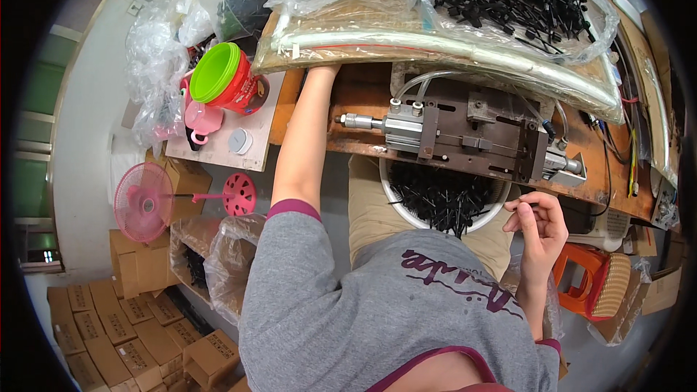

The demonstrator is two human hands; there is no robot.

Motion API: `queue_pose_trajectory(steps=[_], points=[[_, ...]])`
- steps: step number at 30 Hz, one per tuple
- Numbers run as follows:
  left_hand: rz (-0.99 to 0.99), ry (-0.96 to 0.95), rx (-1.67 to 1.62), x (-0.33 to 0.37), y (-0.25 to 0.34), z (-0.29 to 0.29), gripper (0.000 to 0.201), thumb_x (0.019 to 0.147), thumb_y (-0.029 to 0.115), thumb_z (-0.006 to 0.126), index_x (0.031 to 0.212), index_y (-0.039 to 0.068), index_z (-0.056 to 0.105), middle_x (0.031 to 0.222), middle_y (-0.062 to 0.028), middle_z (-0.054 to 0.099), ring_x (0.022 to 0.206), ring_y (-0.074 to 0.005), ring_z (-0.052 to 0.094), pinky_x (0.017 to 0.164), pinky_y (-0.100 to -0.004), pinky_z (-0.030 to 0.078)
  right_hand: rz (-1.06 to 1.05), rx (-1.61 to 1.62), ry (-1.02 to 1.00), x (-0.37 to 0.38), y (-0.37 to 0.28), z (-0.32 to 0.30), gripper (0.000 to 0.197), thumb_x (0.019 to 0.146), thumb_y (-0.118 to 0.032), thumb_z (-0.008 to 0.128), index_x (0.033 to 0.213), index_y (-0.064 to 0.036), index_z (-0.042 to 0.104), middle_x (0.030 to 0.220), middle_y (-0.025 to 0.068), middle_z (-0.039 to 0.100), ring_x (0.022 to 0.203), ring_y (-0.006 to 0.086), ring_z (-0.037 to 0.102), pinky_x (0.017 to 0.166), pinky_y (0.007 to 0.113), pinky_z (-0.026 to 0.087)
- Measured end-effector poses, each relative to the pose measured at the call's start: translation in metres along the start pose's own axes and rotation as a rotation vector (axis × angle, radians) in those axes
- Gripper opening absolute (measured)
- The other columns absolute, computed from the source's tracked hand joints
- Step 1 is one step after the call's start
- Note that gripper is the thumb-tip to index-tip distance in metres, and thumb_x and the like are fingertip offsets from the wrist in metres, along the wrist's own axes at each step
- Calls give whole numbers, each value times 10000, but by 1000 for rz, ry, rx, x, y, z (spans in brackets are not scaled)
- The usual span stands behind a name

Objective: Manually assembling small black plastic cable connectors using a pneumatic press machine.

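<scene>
Head view: clamp fixture [494, 147], dark metal plate, lies along the front edge of the wooden bench [356, 96], directly ahead of the person. I see a silver cylinder [404, 134] at its left end, another cylinder [565, 165] at its right, and a small grey block [475, 143] mid-plate. Clear hose [417, 81] arcs up from the left cylinder. Just below the fixture, by the lap, sits a white tub [496, 212] heaped with thin black parts [438, 190]; its far rim is hidden under the plate, and I can't tell what it rests on.

Right hand [543, 231] is raised just beside the tub, to its right, below the fixture's right end. Fingers bent, thumb near the index finger, narrow gap; can't tell from here if anything small is pinched. Left forearm [303, 127] reaches forward left of the fixture, and its hand disappears beneath a plastic-wrapped shelf [348, 54], so I can't tell that hand's state.

More black pieces [519, 7] are piled on top of that shelf. Left side table: red bucket [249, 93] with green inside, tipped toward me; pink mug [205, 119] next to it; small white case [240, 141]. Further out, pink fan [144, 203], stacked cartons [109, 327] lower left, orange stool [577, 276] at right.
</scene>
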State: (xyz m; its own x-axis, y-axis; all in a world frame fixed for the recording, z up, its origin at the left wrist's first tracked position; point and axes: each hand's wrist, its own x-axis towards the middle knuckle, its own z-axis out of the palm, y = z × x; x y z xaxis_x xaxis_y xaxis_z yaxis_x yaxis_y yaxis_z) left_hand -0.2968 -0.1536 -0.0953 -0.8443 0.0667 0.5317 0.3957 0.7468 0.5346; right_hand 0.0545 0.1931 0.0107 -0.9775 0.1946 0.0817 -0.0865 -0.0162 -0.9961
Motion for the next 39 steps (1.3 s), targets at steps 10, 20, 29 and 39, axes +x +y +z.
queue_pose_trajectory(steps=[10, 20, 29, 39], points=[[-23, 25, 99, -9, 2, 7, 478, 969, 416, 499, 1318, 97, 573, 1380, -178, 544, 1298, -368, 477, 1119, -475, 336, 3, -19, 23, -2, -3, -2, 98, 962, -5, 587, 1052, 35, 583, 933, 142, 706, 679, 96, 612, 641, 202, 491], [0, 335, -144, -61, 23, -18, 247, 851, 102, 689, 1051, -39, 657, 1057, -202, 700, 1008, -315, 661, 918, -383, 483, -31, 10, 97, 3, 8, -1, 139, 958, -3, 592, 1079, 60, 621, 971, 145, 717, 695, 106, 624, 648, 214, 489], [-278, 89, -309, -134, 99, -144, 314, 773, 18, 820, 1074, -6, 737, 1266, -97, 562, 1019, -177, 655, 892, -301, 553, 111, 86, 77, 10, 33, -6, 161, 954, -15, 598, 1090, 60, 640, 961, 137, 690, 699, 102, 603, 635, 220, 472], [430, -401, -623, -180, 248, -81, 350, 676, 46, 815, 1016, 1, 746, 1195, -178, 676, 1027, -263, 686, 818, -336, 585, 193, 443, -197, 44, 36, 20, 207, 1006, -182, 581, 1040, 21, 598, 847, 148, 704, 611, 128, 652, 549, 234, 522]])
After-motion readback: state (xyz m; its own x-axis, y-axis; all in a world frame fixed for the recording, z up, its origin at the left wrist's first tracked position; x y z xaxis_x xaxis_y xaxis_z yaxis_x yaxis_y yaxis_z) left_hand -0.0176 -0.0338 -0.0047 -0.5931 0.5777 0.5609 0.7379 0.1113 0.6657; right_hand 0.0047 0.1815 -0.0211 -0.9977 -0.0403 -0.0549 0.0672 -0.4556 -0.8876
